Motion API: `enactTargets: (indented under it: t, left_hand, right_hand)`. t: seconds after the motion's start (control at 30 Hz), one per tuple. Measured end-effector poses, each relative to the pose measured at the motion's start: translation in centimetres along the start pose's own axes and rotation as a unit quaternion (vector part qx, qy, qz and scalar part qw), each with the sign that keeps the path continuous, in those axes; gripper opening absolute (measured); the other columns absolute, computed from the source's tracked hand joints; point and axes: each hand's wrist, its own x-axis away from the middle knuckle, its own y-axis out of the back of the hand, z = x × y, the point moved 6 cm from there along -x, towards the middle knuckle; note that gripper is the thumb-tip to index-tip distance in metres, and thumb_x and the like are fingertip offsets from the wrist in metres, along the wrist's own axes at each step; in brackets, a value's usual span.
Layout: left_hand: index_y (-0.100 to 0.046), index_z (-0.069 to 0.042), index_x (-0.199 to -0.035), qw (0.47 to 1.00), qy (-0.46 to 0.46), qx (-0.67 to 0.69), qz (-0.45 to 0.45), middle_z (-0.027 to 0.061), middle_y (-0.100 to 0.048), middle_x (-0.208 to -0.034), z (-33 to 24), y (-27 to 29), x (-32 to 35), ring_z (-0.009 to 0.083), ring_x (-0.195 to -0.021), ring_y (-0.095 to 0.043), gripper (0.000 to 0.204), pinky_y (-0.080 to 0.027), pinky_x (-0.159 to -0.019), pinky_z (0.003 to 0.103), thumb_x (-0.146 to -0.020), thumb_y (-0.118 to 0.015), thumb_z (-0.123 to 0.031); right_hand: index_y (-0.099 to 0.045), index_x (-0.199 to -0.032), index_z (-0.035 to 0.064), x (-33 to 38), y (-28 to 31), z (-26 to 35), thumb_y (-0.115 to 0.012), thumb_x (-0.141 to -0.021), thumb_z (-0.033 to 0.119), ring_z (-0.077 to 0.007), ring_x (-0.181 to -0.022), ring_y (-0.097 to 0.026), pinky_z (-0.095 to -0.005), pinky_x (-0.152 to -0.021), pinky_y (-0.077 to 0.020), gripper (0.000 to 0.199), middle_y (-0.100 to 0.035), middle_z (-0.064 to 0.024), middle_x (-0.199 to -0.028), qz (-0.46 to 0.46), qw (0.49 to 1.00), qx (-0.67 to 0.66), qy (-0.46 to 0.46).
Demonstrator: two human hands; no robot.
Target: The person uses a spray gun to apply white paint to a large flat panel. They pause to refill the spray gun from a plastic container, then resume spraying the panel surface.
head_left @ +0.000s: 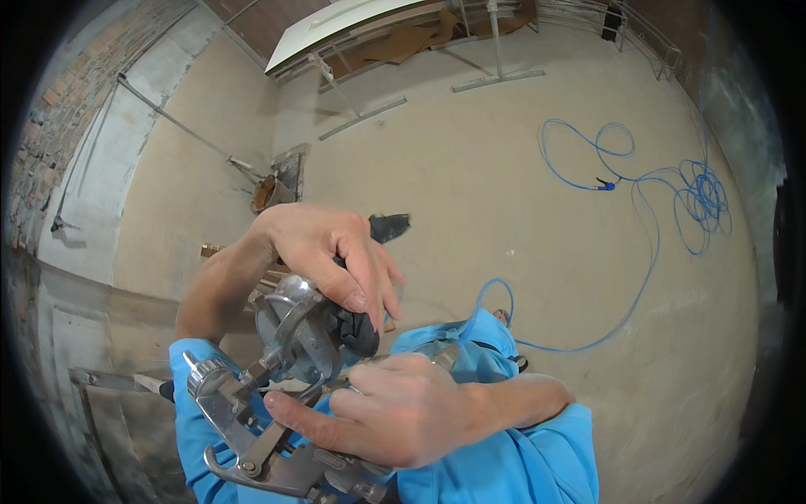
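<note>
A metal spray gun (pixel 273 458) with a round metal cup (pixel 311 344) is held close in front of my blue clothing, tilted on its side. My right hand (pixel 399 412) is closed around the gun's body, its thumb or a finger stretched along the metal near the trigger. My left hand (pixel 323 248) reaches over the cup and is closed on a dark cloth (pixel 357 332), which it presses against the end of the cup. Part of the gun's handle is hidden behind my right hand.
A blue air hose (pixel 621 336) runs across the floor to a coil (pixel 703 197) at the right, with a small blue blow gun (pixel 603 185). A bucket (pixel 269 193) stands by the left wall. Metal stands (pixel 497 80) and a white panel (pixel 336 29) are at the back.
</note>
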Motion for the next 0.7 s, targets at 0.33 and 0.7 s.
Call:
enactTargets:
  t: [0.33, 0.7]
  left_hand:
    - [-0.074, 0.000, -0.088, 0.939, 0.339, 0.020, -0.057, 0.0111, -0.074, -0.097, 12.0, 1.1, -0.6, 0.0258, -0.106, -0.066, 0.026, -0.050, -0.089, 0.037, -0.088, -0.068, -0.025]
    - [-0.057, -0.006, -0.111, 0.812, -0.079, 0.166, -0.553, 0.0111, -0.066, -0.083, 7.4, 8.7, 8.1, 0.0177, -0.050, -0.063, 0.025, -0.050, -0.042, 0.024, -0.095, -0.068, -0.022]
  right_hand:
    - [-0.052, -0.140, 0.0066, 1.4, 0.5, -0.3, -0.063, -0.078, 0.012, -0.0154, -0.050, -0.047, -0.0306, -0.044, -0.0396, 0.063, -0.044, 0.0002, -0.062, 0.025, 0.997, -0.071, -0.033]
    - [-0.057, -0.137, 0.0030, -0.2, 1.2, -2.2, -0.060, -0.076, 0.014, -0.0149, -0.050, -0.047, -0.0292, -0.044, -0.0390, 0.061, -0.045, -0.0008, -0.060, 0.056, 0.998, -0.018, -0.023]
